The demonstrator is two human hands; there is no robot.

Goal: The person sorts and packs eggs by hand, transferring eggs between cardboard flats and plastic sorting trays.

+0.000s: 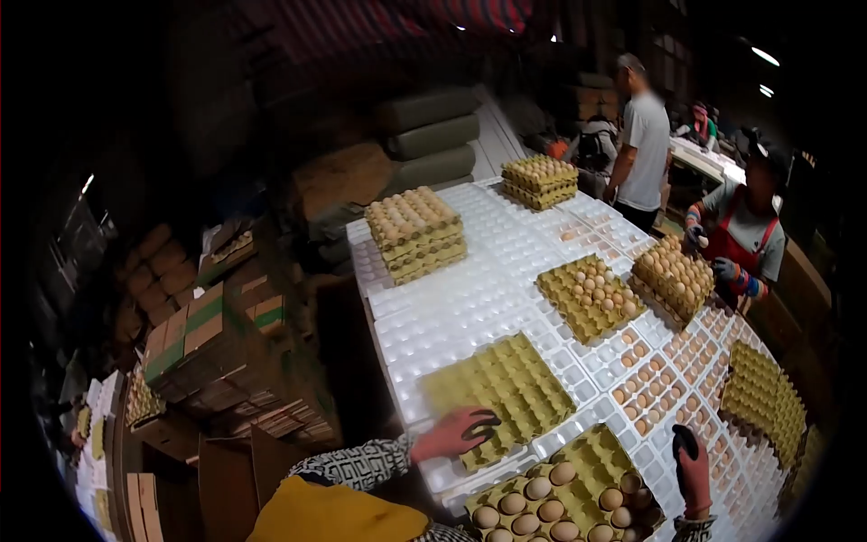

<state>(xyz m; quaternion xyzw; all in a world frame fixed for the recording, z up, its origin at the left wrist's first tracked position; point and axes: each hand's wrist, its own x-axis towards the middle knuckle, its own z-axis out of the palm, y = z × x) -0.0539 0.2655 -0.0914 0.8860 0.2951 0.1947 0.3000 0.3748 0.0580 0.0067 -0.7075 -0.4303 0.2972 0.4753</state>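
Note:
My left hand [459, 434], in a pink glove with dark fingertips, rests at the near left corner of an empty yellow-green egg tray [519, 384]. Its fingers are apart and slightly bent, with no egg visible in them. Close to me lies another egg tray [591, 470], partly filled with brown eggs [563, 473]. My right hand [693, 470], gloved alike, is at the right of this tray, above the white plastic trays. Its fingers point away from me and look apart, with nothing visible between them. Eggs [643, 393] sit in the white tray cells beyond it.
Stacked egg trays [415, 235] stand at the table's far left, another stack [540, 183] farther back. A half-filled tray [591, 296] lies mid-table. Across from me a person in a red apron [745, 235] is beside a full stack [673, 280]. Cardboard boxes [212, 348] stand left.

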